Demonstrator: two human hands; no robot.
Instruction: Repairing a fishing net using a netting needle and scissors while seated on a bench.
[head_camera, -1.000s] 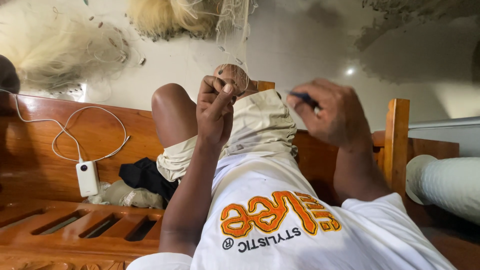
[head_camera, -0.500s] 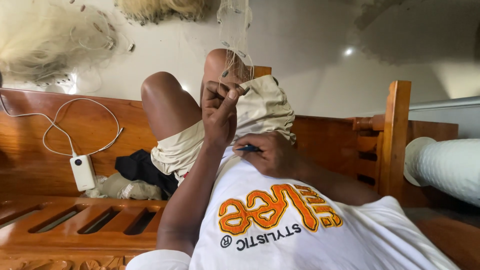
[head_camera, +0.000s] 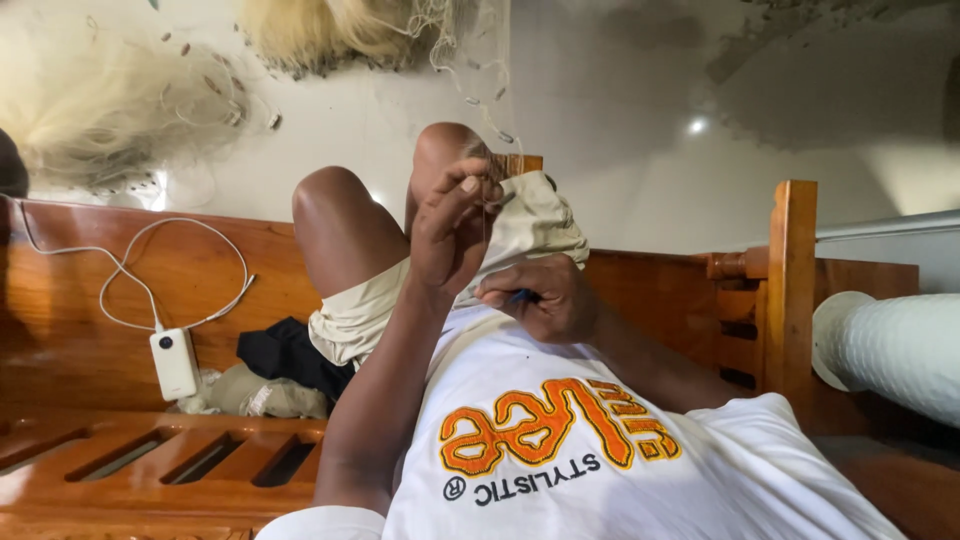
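Nearest to us is our white cotton T-shirt with the orange print (head_camera: 700, 480), stretched over the chest as we lie back on the varnished brown wooden bench (head_camera: 120, 470). Our right hand (head_camera: 545, 300) rests on the shirt just above the print. It is curled narrow around a slim blue tool (head_camera: 520, 296), of which only a short end shows between the fingers. Just beyond it our left hand (head_camera: 455, 235) is raised in front of the bent knees. Its thumb and fingertips are pinched together on a fine pale thread (head_camera: 487, 215), which runs upward past the beige cloth shorts (head_camera: 530, 225) to the loose pale netting (head_camera: 470, 60) hanging above. We cannot tell whether the small wooden piece by the knee is part of the bench.

We judge this to be a knot being formed in the netting: the left hand holds the strand taut while the right has drawn the tool back toward the chest. A next move would call for keeping that pinch firm and the thread tight, so the loop does not slip.

Farther left on the bench lie a dark crumpled cloth (head_camera: 285, 355) and a white rectangular power bank (head_camera: 175, 362) with its white cable (head_camera: 180, 270). Beyond them is a heap of pale netting (head_camera: 100, 100).
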